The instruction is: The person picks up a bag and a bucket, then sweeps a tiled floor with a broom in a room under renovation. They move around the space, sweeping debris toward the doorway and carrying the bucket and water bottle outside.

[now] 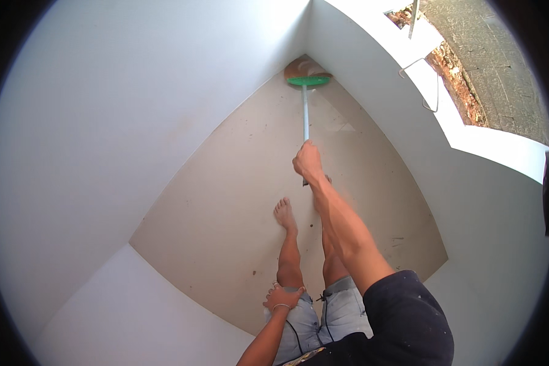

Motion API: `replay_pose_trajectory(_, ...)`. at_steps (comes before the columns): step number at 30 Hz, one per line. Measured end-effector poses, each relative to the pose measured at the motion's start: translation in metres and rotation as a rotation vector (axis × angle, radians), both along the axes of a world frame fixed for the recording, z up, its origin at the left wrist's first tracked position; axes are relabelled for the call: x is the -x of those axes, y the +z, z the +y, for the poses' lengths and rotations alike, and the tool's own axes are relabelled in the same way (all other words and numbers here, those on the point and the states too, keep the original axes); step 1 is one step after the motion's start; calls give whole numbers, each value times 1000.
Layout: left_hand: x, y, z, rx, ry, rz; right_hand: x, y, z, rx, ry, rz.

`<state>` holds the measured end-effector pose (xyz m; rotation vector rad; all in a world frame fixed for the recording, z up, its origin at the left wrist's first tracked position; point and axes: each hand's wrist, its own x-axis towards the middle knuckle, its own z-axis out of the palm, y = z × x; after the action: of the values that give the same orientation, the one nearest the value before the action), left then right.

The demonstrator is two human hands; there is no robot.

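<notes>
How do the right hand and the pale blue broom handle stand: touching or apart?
Touching. The head view shows it: the right hand is closed around the broom handle, whose shaft runs straight into the grip.

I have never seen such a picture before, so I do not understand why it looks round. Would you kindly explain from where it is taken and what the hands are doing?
There is no machine here. A wide fisheye camera on a person's head looks down, so straight walls appear curved. The right hand grips the pale handle of a green-headed broom, its brown bristles in the corner. The left hand rests on the left leg, near the shorts' hem. Small dark specks lie on the beige floor.
</notes>
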<state>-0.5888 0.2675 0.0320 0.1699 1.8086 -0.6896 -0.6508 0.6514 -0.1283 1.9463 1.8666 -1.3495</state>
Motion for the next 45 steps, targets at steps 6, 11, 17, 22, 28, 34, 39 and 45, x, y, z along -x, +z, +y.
replay_pose_trajectory(6, -14, 18, 36, 68, -7, -22, -70, 99, -172, 439, 480, 123)
replay_pose_trajectory(11, -25, 10, 26, 115, 68, -33, -112, 168, -55, 93, 422, 98)
replay_pose_trajectory(17, -32, 0, 22, 107, 38, -21, -94, 61, 56, -46, 395, -18)
replay_pose_trajectory(22, -24, 0, 29, 118, 49, -41, -170, 143, -86, 387, 474, -47)
replay_pose_trajectory(28, -23, 1, 17, 125, 114, -54, -158, 189, -18, 75, 317, -72)
replay_pose_trajectory(34, -24, 0, 15, 76, 119, -12, 20, 71, -58, 134, 388, -33)
replay_pose_trajectory(39, -29, -5, 6, 94, 184, -51, 80, 73, -215, 475, 760, 196)
replay_pose_trajectory(45, -40, -19, -17, 47, 256, -27, -29, 110, -78, 58, 616, 114)
